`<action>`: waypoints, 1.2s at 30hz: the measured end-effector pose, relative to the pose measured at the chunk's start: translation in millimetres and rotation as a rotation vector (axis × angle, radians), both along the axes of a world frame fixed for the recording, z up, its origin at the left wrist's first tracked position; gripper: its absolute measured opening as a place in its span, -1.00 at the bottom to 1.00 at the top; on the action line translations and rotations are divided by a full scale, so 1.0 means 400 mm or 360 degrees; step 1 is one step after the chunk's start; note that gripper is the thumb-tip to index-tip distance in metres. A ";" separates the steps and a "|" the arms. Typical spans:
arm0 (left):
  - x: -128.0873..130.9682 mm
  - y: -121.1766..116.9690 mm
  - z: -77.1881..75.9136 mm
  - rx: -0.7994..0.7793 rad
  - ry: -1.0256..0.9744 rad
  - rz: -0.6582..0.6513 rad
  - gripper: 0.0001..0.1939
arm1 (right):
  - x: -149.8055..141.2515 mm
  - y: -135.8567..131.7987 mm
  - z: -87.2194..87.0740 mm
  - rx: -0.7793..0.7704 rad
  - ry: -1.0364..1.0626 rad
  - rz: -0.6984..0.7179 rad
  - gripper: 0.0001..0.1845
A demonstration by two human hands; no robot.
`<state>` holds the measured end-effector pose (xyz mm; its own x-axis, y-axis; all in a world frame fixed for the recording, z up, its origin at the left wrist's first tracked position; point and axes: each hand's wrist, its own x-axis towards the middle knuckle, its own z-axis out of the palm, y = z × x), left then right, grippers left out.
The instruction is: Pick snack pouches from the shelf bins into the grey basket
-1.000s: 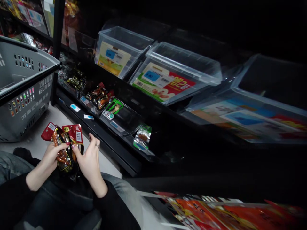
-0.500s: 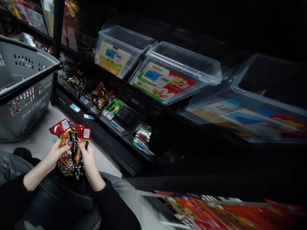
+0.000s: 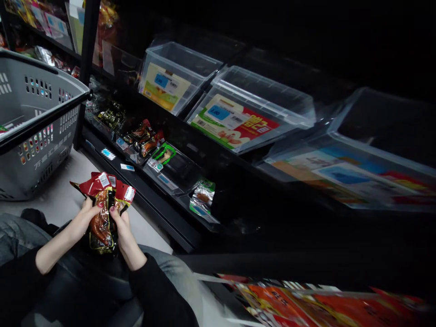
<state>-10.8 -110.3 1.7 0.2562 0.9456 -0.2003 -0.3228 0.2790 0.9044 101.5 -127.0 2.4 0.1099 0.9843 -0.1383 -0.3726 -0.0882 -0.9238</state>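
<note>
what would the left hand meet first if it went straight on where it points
The packs the left hand and right hand hold; past them, probably the shelf, though depth is unclear.

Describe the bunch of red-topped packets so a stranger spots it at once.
Find the gray shopping basket at left. Below and right of it, the left hand and right hand clasp the bunch of red-topped packets. Unlike the similar packets lying beyond, this bunch is held.
</note>
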 end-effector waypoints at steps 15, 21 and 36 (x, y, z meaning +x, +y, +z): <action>-0.010 0.007 0.037 -0.0525 -0.0438 0.0114 -0.51 | 0.008 -0.001 0.013 0.0033 -0.0132 -0.0032 -0.66; -0.012 -0.005 0.012 -0.0861 -0.0598 0.0016 -0.69 | 0.023 0.006 0.003 0.0118 -0.0836 -0.0066 -0.59; 0.006 -0.004 -0.015 -0.0835 -0.0563 0.0068 -0.68 | 0.012 -0.009 0.044 0.0367 -0.1298 -0.0239 -0.76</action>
<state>-8.2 -112.0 -4.1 0.3560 0.7553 -0.5502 -0.5977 0.6367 0.4873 106.2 -130.5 19.9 0.2193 0.9451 0.2424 0.4227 0.1319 -0.8966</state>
